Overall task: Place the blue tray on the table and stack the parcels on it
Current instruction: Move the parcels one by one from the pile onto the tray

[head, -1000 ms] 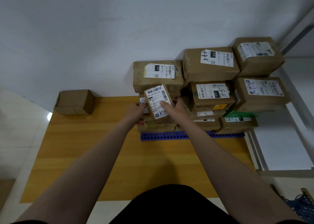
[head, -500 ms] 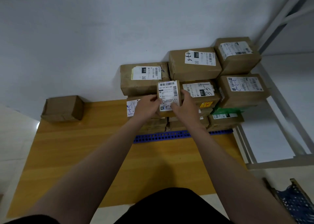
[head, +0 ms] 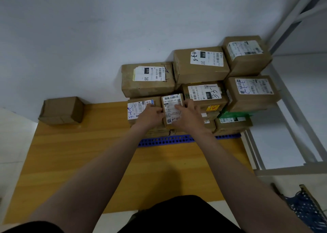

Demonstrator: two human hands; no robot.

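Head view, looking down over a yellow wooden table (head: 74, 153) set against a pale wall. Lying flat along the table's far right part: a blue perforated plastic tray (head: 166, 140), only its near edge showing, the rest covered by a stack of brown cardboard parcels (head: 203, 77) rising several layers against the wall.

Gripping from both sides: a small brown cardboard parcel with a white barcode label (head: 172, 107), held label-up at the front of the stack, in the gap between a labelled box marked in blue ink (head: 137, 109) on its left and a box marked "33-1" (head: 203, 93) on its right. Cannot tell whether the small parcel is already resting on the boxes beneath or being held just above them.

Left hand (head: 150, 116): fingers curled and pressing against the parcel's left side, closed around it. Right hand (head: 187, 117): fingers bent over the parcel's right edge and onto its label, likewise holding it. Both forearms reaching forward over the bare table.

Sitting apart at the table's far left corner, close to the wall: a lone unlabelled brown cardboard box (head: 62, 110), well clear of the tray. Standing to the right of the table: a grey metal shelf frame (head: 297, 109), right beside the stack.
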